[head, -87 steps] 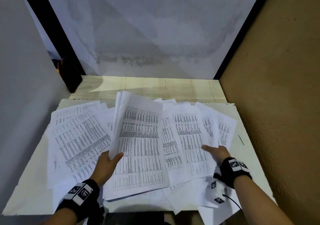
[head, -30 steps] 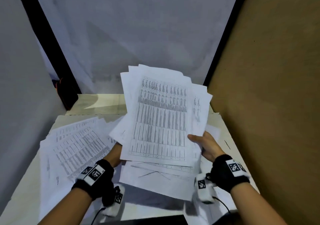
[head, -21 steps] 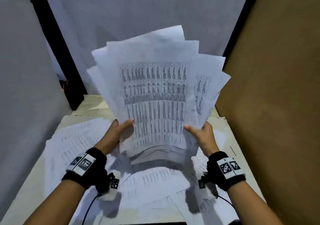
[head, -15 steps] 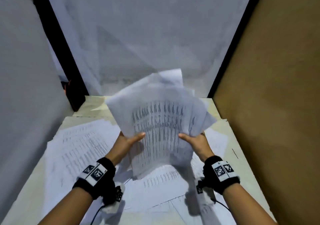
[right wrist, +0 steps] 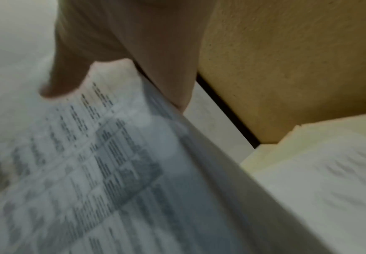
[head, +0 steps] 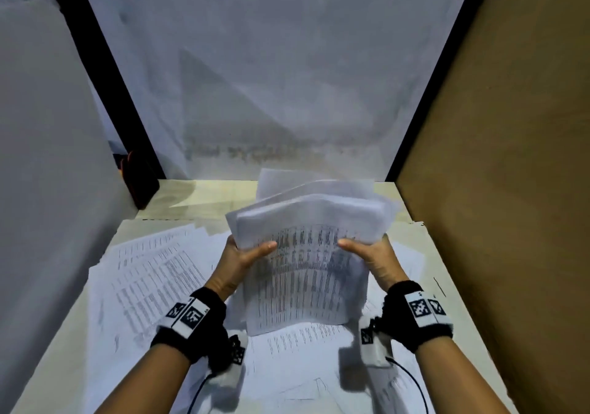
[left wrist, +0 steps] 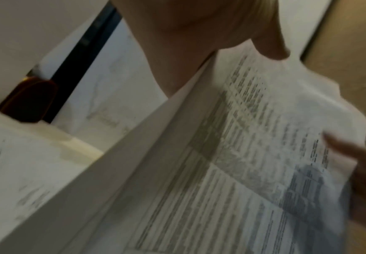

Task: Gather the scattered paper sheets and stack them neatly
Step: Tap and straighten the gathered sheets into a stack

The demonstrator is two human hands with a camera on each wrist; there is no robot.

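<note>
1. Head view, far left: several loose sheets (head: 150,273) lie fanned and overlapping on the table (head: 198,193), not yet gathered.
2. Left hand (head: 236,262) grips the left edge of the bundle (head: 306,273), thumb on the printed face, fingers hidden behind.
3. Centre: the bundle is held above the table, bowed, its top edges uneven, so squaring is unfinished. More sheets (head: 303,343) lie beneath it.
4. Right hand (head: 373,259) clamps the bundle's right edge the same way; a few sheets (head: 412,257) lie beyond it.
5. Judged progress: roughly half gathered; the rest needs collecting and aligning.
</note>
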